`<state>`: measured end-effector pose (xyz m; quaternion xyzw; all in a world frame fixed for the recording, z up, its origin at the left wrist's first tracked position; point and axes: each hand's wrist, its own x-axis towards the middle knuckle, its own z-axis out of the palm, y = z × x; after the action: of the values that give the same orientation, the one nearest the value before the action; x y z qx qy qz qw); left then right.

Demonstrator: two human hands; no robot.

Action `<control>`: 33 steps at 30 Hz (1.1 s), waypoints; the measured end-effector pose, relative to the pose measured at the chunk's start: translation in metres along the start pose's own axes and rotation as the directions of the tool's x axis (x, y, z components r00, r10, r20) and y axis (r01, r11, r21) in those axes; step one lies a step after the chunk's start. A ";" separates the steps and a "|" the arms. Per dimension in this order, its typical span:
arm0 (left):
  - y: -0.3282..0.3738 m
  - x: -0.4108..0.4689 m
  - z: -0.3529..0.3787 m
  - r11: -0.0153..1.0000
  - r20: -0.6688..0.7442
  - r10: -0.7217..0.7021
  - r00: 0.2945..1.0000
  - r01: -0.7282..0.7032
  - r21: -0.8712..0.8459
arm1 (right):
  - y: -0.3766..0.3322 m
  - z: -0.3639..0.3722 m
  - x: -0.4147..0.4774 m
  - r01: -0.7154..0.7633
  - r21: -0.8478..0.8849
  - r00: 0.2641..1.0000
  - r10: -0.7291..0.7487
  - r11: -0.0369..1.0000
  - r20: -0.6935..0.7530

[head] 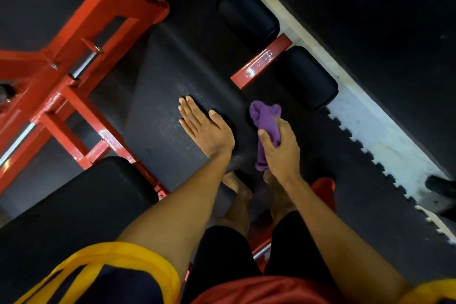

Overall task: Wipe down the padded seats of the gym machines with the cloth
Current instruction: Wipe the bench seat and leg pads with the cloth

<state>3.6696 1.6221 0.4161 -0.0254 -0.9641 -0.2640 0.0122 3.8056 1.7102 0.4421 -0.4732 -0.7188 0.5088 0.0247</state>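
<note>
Padded seat (pixel 170 96): black, long and flat, at the centre of the scene, running from near to far; a faint speckled sheen showed on its middle.
Left hand (pixel 206 128): lay palm down on the near right part of the padded seat; fingers (pixel 191 116) straight and pressed close together, thumb held apart to the right.
Right hand (pixel 280 148): gripped the cloth; fingers curled round it, thumb laid across its front.
Cloth (pixel 265 116): purple and bunched, bulging out beyond the right hand on the far side, with a tail hanging out on the near side; held just beside the right edge of the padded seat. Whether it touched the seat could not be told.
Red steel frame (pixel 61 81): painted square tubing, left of the seat, with a bright metal rod set in it.
Roller pads (pixel 246 15): two black cylinders, far and right of the seat, one on each side of a red bar (pixel 261 61).
Second pad (pixel 81 205): black, broad, near left, just beside the frame.
Rubber floor mats (pixel 370 180): black, with toothed interlocking edges.
Pale floor strip (pixel 365 116): ran diagonally between the mats on the right.
Feet (pixel 239 195): bare, on the floor, near side of the hands.
Sleeve (pixel 118 254): dark with yellow trim, nearest edge, left.
</note>
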 end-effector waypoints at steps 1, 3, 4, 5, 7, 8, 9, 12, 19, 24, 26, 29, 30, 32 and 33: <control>-0.001 0.000 0.000 1.000 0.006 0.002 1.000 -0.002 0.002 | 0.002 0.006 -0.012 0.090 -0.055 0.993 -0.094 0.994 -0.066; -0.001 0.001 0.000 1.000 0.014 0.003 1.000 -0.003 0.018 | 0.000 0.021 -0.024 0.148 -0.064 0.974 -0.157 0.987 -0.164; -0.003 0.000 0.000 0.999 0.023 0.023 0.999 -0.024 0.027 | -0.001 0.026 -0.020 0.077 0.024 0.975 -0.070 0.997 -0.211; -0.007 -0.002 -0.002 0.996 0.044 0.071 0.996 -0.073 0.041 | -0.004 0.029 -0.015 -0.037 0.135 0.965 0.071 0.990 -0.252; -0.015 -0.010 -0.006 0.977 0.096 0.200 0.975 -0.207 0.061 | -0.003 0.031 -0.001 -0.241 0.278 0.914 0.314 0.930 -0.257; -0.020 -0.012 -0.008 0.967 0.109 0.239 0.965 -0.246 0.060 | 0.001 0.033 0.004 -0.299 0.362 0.888 0.396 0.883 -0.234; -0.023 -0.013 -0.009 0.963 0.120 0.258 0.959 -0.265 0.054 | 0.001 0.035 0.005 -0.336 0.462 0.855 0.471 0.821 -0.216; -0.021 -0.012 -0.009 0.963 0.105 0.262 0.959 -0.268 0.041 | -0.017 0.053 -0.011 -0.244 0.823 0.712 0.670 0.514 -0.207; -0.024 -0.011 -0.007 0.955 0.108 0.284 0.953 -0.291 0.053 | -0.048 0.114 -0.087 -0.249 0.820 0.719 0.666 0.516 -0.201; -0.024 -0.009 -0.010 0.952 0.116 0.291 0.950 -0.300 0.064 | -0.044 0.075 -0.051 -0.139 0.717 0.674 0.596 0.683 -0.436; -0.025 -0.008 -0.010 0.948 0.123 0.302 0.945 -0.312 0.065 | -0.040 0.070 -0.046 -0.029 0.536 0.760 0.367 0.844 -0.536; -0.038 -0.003 -0.017 0.933 0.154 0.346 0.926 -0.356 0.048 | -0.024 0.081 -0.061 0.060 0.173 0.861 0.036 0.983 -0.508; -0.046 0.000 -0.021 0.920 0.186 0.378 0.907 -0.390 0.035 | -0.016 0.082 -0.070 0.100 0.020 0.878 -0.079 0.995 -0.471; -0.067 0.011 -0.031 0.889 0.258 0.443 0.858 -0.458 -0.004 | 0.003 0.082 -0.083 0.228 -0.281 0.881 -0.320 0.932 -0.348; -0.077 0.016 -0.034 0.869 0.284 0.482 0.829 -0.494 -0.029 | 0.010 0.077 -0.085 0.309 -0.396 0.866 -0.428 0.865 -0.260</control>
<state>3.6493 1.5393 0.4070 -0.3076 -0.9231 -0.2238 -0.0575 3.8192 1.5963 0.4353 -0.4022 -0.8585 0.2729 0.1636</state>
